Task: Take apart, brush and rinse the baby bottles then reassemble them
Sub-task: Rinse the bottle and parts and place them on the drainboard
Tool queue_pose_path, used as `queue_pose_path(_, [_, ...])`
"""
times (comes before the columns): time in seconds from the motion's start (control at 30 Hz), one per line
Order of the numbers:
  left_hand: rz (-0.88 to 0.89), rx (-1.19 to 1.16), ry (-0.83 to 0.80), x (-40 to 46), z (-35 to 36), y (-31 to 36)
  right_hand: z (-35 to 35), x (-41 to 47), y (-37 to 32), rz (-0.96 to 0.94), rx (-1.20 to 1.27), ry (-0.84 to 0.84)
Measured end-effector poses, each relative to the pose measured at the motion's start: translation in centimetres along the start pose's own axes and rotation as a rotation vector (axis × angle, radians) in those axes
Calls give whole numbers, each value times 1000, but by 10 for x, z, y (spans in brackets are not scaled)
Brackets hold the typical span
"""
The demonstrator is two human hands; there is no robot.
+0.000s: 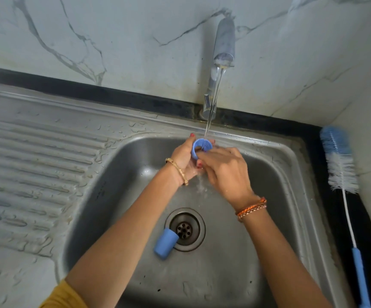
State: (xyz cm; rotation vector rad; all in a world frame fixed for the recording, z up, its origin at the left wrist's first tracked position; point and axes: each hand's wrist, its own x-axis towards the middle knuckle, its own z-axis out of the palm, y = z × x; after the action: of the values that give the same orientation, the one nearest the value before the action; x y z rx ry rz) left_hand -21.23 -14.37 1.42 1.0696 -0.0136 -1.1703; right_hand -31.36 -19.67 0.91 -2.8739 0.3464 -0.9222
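A blue bottle ring [199, 146] is held under the running water from the tap [223, 44]. My left hand [183, 157] grips the ring from the left side, fingers curled round it. My right hand [223, 168] pinches the ring from the right, its fingers partly covering it. Both hands are over the back of the steel sink [275, 174]. A blue bottle cap [165, 243] lies on its side on the sink floor beside the drain [185, 228]. A bottle brush [341, 165] with blue and white bristles lies on the counter to the right.
A ribbed steel drainboard [35, 170], wet with drops, spreads to the left of the basin. A marble wall stands behind the tap. A black counter strip [313, 134] runs along the sink's back and right side.
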Motion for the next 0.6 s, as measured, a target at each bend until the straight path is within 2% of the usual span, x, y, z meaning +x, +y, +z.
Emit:
queue_pose_path(0.07, [-60, 113, 3, -2, -3, 0, -2, -4, 15, -144, -42, 22])
queue_pose_path(0.13, [-93, 146, 10, -4, -1, 1, -4, -4, 18, -195, -84, 73])
queue_pose_path(0.23, [-51, 137, 26, -3, 5, 4, 0, -4, 8, -34, -114, 130])
queue_pose_path(0.33, [35, 172, 162, 3, 9, 3, 4, 0, -7, 212, 46, 117])
queue_pose_path(0.43, [62, 176, 231, 6, 3, 6, 6, 0, -15, 154, 173, 59])
queue_pose_path(0.5, [16, 247, 202, 2, -4, 11, 6, -5, -4, 44, 4, 18])
queue_pose_path(0.6, [-80, 398, 142, -3, -9, 17, 2, -6, 18, 60, -165, 14])
